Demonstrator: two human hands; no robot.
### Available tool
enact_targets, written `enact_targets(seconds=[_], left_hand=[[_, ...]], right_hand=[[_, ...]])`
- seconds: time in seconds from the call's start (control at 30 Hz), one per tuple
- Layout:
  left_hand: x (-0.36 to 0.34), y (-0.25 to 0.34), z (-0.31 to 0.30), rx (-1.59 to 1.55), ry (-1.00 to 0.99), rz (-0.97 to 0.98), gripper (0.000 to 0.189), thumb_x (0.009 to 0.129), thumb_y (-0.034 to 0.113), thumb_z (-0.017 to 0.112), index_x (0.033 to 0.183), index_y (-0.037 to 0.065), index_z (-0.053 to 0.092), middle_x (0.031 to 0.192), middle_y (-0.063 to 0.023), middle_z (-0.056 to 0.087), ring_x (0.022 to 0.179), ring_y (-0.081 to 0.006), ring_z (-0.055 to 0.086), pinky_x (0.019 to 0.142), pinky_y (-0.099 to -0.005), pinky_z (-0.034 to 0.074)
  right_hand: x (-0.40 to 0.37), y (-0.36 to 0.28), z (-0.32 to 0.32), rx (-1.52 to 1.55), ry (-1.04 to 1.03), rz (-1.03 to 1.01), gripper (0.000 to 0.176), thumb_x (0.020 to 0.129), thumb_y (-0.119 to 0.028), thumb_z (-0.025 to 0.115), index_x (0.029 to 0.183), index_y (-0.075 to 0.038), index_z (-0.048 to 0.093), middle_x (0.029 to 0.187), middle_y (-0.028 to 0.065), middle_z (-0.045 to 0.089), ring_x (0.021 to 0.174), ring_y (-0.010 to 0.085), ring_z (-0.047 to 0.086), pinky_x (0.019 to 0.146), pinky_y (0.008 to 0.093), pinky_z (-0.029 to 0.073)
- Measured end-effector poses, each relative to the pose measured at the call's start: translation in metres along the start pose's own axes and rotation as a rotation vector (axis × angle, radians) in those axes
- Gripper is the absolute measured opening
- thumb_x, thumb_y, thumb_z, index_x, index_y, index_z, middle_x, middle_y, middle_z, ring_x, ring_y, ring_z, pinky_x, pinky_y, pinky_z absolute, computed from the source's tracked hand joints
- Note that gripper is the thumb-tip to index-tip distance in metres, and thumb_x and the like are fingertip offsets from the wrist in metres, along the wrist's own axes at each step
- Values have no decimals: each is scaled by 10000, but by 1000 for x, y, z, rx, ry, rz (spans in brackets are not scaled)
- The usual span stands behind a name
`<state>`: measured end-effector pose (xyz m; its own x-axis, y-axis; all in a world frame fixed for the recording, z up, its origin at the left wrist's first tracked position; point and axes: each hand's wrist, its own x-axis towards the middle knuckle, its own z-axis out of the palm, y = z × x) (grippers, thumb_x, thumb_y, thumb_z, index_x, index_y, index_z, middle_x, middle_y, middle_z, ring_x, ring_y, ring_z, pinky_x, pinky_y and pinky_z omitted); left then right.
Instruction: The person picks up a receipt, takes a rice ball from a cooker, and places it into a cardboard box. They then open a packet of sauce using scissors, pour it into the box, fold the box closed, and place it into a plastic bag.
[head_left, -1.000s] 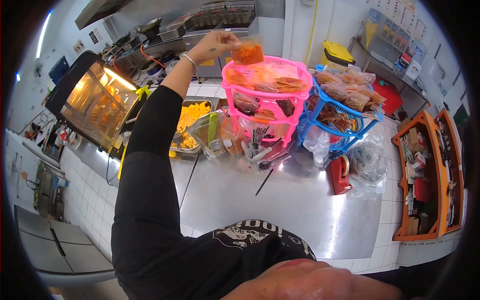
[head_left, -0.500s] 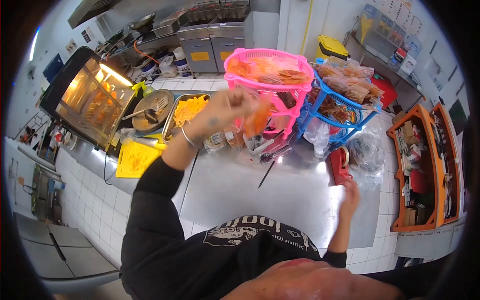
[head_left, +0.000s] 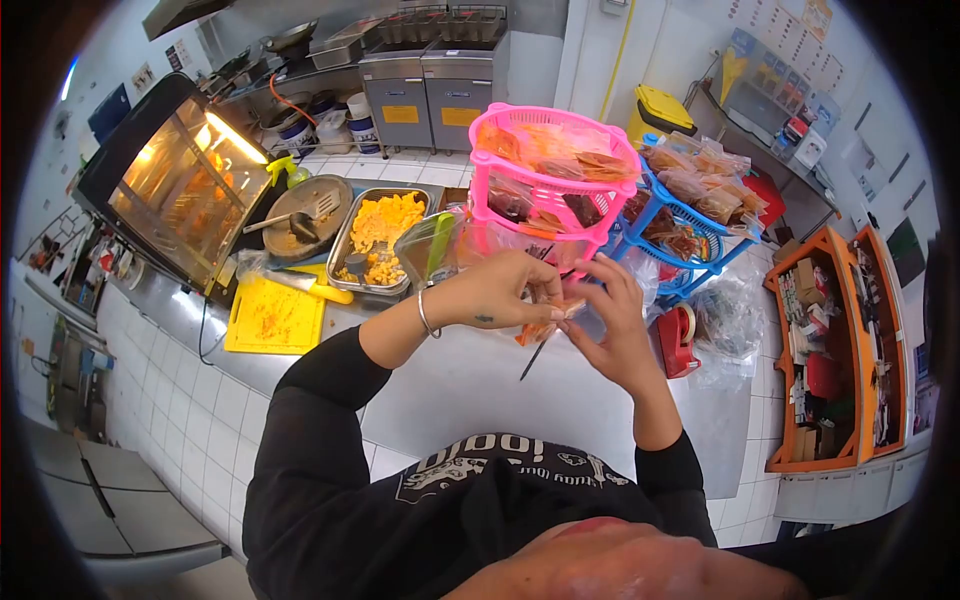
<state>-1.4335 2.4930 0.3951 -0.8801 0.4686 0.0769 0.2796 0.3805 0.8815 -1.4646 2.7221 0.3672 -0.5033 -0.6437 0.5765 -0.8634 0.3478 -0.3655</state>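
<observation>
Over the steel table [head_left: 440, 385], in front of the pink basket rack [head_left: 560, 168], my two hands meet at a small plastic bag [head_left: 535, 332] with orange contents. My left hand [head_left: 505, 292], with a bangle at its wrist, pinches the bag's top from one side. From the other side my right hand [head_left: 612, 325] has its thumb and fingertips on the same bag top. A thin dark stick [head_left: 532, 362] lies on the table just below the bag.
A red tape dispenser [head_left: 677, 340] stands at the right beside clear plastic bags [head_left: 728, 312]. Blue baskets [head_left: 690, 215] hold more packed bags. On the left are a metal tray of yellow food [head_left: 385, 220], a yellow cutting board [head_left: 270, 318] with a knife, and a lit display case [head_left: 180, 190].
My left hand has come down from the pink rack with the orange bag. My right hand has moved from beside the tape dispenser to the bag and taken hold of it.
</observation>
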Motion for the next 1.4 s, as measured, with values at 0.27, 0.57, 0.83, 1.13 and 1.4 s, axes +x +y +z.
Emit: enact_targets(seconds=[0.27,0.57,0.83,1.13,1.4], left_hand=[[52,-65,-103,614,998,-40,434,806,429,706,876,1,693,877,-142,711,832,-270,693,733,-387,542],[89,-85,-131,1042,821,-368,369,802,478,685,788,109,701,679,-98,679,720,-301,685,636,-413,523],[73,-37,-124,806,1145,244,176,859,234,662,861,57,667,855,-87,653,813,-216,636,734,-338,484],[-48,-15,-74,18,1066,184,156,964,150,618,964,-6,617,891,-9,626,831,-62,552,790,-212,439],[-104,-42,0,-329,1115,160,98,962,116,618,975,21,605,996,-51,650,925,-89,565,851,-242,444]], right_hand=[[-40,11,25,134,-33,189,122,793,-155,739,869,-98,662,1173,66,579,1281,322,453,1046,475,290],[-112,18,62,341,-85,434,126,805,-150,744,866,-70,667,1155,77,602,1208,307,507,1036,432,347],[-6,65,-23,366,527,433,196,936,-180,648,1024,-7,625,957,66,641,948,156,589,867,287,443],[212,102,-2,77,513,91,239,845,-246,705,947,-34,665,938,139,699,856,281,660,828,378,486],[175,49,69,-166,468,-368,229,926,-258,634,1073,-86,673,889,55,649,854,130,603,761,307,464]])
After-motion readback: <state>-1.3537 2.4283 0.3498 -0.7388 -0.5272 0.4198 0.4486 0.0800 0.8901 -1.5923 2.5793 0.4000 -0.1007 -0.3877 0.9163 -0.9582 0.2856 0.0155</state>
